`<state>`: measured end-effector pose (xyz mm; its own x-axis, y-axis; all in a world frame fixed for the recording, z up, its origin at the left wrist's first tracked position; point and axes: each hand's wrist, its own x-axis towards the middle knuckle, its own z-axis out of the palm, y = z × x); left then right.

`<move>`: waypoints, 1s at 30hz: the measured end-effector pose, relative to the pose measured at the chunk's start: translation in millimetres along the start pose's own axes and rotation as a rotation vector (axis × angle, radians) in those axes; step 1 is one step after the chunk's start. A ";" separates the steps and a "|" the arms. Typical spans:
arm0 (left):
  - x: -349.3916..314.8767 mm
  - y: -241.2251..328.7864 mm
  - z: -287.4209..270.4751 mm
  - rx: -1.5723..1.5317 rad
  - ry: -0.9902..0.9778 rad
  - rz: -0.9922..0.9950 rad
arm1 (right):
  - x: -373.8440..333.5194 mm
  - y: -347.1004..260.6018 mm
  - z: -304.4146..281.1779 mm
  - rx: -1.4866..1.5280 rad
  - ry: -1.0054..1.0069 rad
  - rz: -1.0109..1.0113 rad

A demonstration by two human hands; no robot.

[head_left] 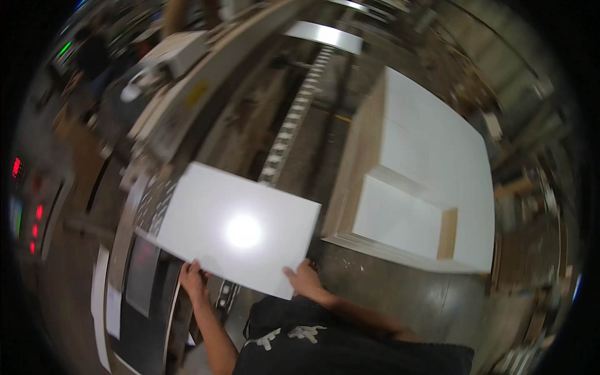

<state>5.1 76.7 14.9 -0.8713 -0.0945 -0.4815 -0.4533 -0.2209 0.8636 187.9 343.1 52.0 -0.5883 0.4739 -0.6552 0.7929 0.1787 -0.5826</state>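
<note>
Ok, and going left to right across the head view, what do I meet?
Red lights, left hand on the near edge of a glossy white panel, right hand by that panel's near right corner, stack of white boards.

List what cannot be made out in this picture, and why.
All in the head view:
Underside of the glossy white rectangular panel: hidden by its top face.
Any fingers of the left grip and right grip beneath that panel: covered by it.
Middle of the long pale segmented strip: covered by the panel.
Glowing red display: blurred, small.
Dark-clothed person, upper left: blurred, dim.
</note>
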 end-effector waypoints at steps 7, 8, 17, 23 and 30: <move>38.5 -7.8 73.5 0.096 -0.012 0.007 | 60.7 -6.2 -46.0 0.076 -0.039 -0.091; 45.7 -8.7 82.0 0.096 0.005 0.005 | 69.9 -3.7 -52.3 0.089 -0.054 -0.103; -11.8 39.0 298.1 0.729 0.147 0.980 | 94.0 100.7 -133.6 0.116 0.011 -0.328; -153.1 -132.6 445.8 0.544 -1.194 0.306 | -9.7 275.6 -185.2 -0.225 0.248 0.190; -147.4 -348.0 443.9 1.120 -0.968 -0.132 | -151.8 374.7 -129.8 0.643 0.873 0.486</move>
<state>207.8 598.4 -148.3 -0.3934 0.6317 -0.6679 -0.0510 0.7104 0.7020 594.9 450.1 -4.4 0.2575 0.8444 -0.4697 0.5312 -0.5298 -0.6612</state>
